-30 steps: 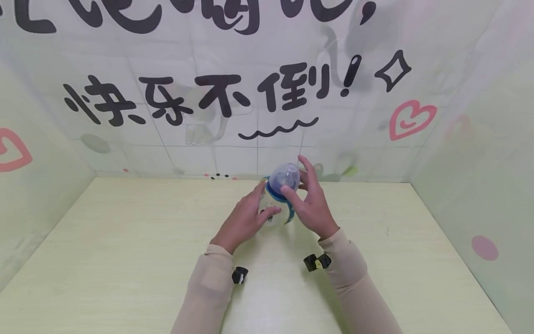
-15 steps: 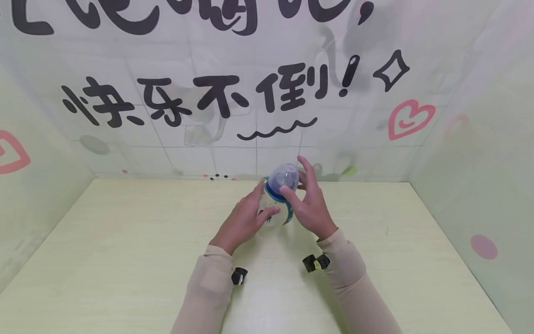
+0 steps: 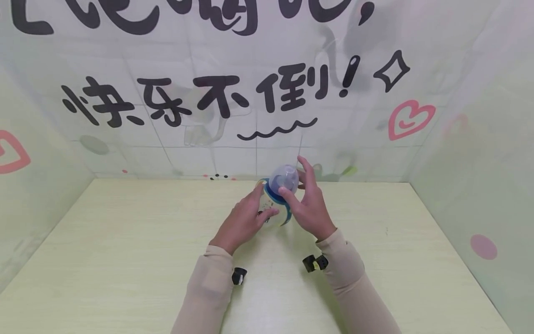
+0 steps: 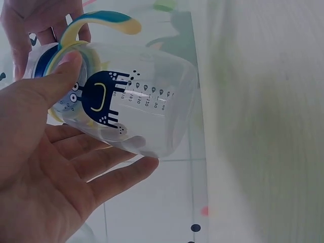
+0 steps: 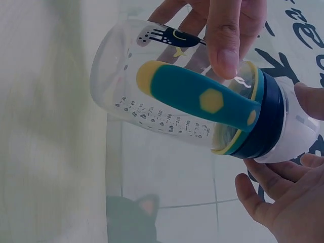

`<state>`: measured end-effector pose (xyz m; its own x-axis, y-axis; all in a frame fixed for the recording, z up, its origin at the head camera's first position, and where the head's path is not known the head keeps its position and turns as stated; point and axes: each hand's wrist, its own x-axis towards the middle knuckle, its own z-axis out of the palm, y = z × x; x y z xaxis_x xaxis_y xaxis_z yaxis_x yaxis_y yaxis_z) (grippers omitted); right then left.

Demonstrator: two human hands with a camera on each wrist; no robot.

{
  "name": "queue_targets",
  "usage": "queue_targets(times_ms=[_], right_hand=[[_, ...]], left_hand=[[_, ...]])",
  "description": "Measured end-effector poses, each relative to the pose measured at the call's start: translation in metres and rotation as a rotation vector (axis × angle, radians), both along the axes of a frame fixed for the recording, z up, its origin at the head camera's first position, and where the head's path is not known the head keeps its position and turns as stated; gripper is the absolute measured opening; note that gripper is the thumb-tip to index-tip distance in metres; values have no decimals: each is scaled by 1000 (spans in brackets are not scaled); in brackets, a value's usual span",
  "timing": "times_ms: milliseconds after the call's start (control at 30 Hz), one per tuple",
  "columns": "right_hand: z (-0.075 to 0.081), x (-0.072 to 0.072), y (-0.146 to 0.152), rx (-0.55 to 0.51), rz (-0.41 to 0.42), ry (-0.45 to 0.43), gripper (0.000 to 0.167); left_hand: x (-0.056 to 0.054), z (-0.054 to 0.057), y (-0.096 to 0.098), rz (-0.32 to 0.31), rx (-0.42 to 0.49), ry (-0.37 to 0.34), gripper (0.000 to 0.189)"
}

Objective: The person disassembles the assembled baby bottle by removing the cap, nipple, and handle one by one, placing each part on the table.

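Note:
A clear baby bottle (image 3: 271, 203) tilts between my hands near the back of the table. Its body bears a dark blue cartoon animal (image 4: 98, 96) and volume marks. My left hand (image 3: 238, 221) grips the bottle's body, thumb in front and fingers behind. A translucent dome cap (image 3: 289, 175) covers the top, above a dark blue collar (image 5: 267, 119). My right hand (image 3: 313, 211) holds the cap, thumb on the near side and fingers round the far side. Teal-and-yellow handles curve down from the collar; one handle (image 5: 187, 91) faces the right wrist camera.
A pale wood-grain table (image 3: 133, 260) lies under my forearms. The white back wall (image 3: 233, 160) with large black lettering rises close behind the bottle. Side walls stand left and right. A dark wrist camera (image 3: 315, 263) sits on my right sleeve.
The bottle has turned slightly between my hands; its right handle and printed figure have shifted a little to the left. Both hands stay nearly in place, still holding it.

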<state>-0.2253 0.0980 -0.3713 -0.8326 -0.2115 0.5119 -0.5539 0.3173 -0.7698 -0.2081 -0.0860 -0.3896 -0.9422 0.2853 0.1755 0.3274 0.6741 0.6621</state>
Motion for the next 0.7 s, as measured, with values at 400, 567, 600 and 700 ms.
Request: queue_targets(times_ms=[400, 567, 600, 700], right_hand=[[5, 2, 2, -20, -23, 35, 74], [9, 4, 4, -53, -38, 66, 75], [10, 4, 4, -62, -44, 77, 76], [13, 5, 7, -92, -68, 100, 76]], left_hand=[[0, 1, -1, -3, 1, 19, 78], [1, 1, -2, -8, 23, 17, 77], [1, 2, -2, -9, 27, 15, 76], [1, 2, -3, -11, 30, 12, 76]])
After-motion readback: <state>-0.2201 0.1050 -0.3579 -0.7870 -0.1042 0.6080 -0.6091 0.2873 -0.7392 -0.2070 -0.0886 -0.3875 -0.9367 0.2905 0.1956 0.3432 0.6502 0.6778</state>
